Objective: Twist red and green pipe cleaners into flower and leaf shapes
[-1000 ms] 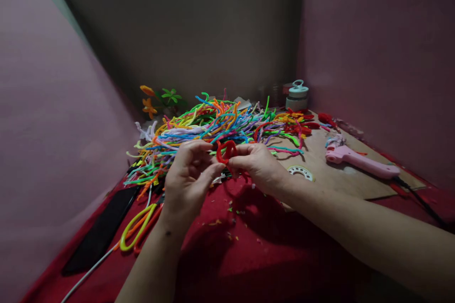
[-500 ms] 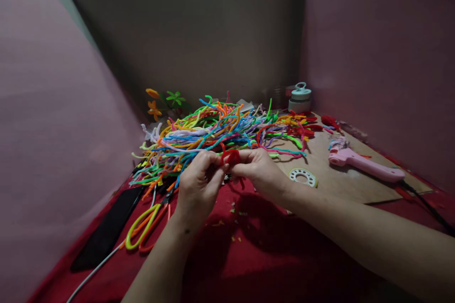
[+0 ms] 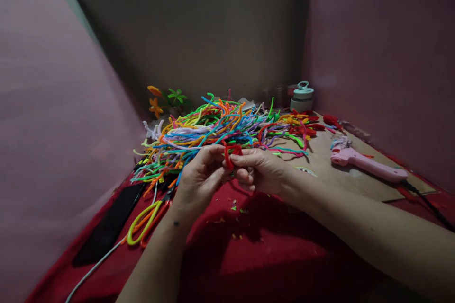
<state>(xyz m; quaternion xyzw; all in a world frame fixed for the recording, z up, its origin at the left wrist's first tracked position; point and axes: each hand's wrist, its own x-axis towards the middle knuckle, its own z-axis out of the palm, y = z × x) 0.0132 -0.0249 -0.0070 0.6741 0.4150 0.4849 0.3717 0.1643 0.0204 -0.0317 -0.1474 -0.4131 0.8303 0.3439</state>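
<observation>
My left hand (image 3: pixel 199 177) and my right hand (image 3: pixel 261 170) meet above the red cloth (image 3: pixel 249 246), both pinched on a red pipe cleaner (image 3: pixel 230 154) bent into a small tight loop between the fingertips. Its lower end is hidden behind my fingers. Just behind the hands lies a big pile of pipe cleaners (image 3: pixel 220 130) in many colours.
Scissors with yellow and orange handles (image 3: pixel 144 222) and a black flat object (image 3: pixel 110 225) lie at the left. A pink glue gun (image 3: pixel 366 163) rests on a cardboard sheet (image 3: pixel 341 177) at the right. A small round container (image 3: pixel 301 97) and pipe-cleaner flowers (image 3: pixel 165 99) stand at the back.
The open red loop has been squeezed into a tighter fold. Both hands have closed in toward each other, and my right hand now covers the small white ring on the cardboard.
</observation>
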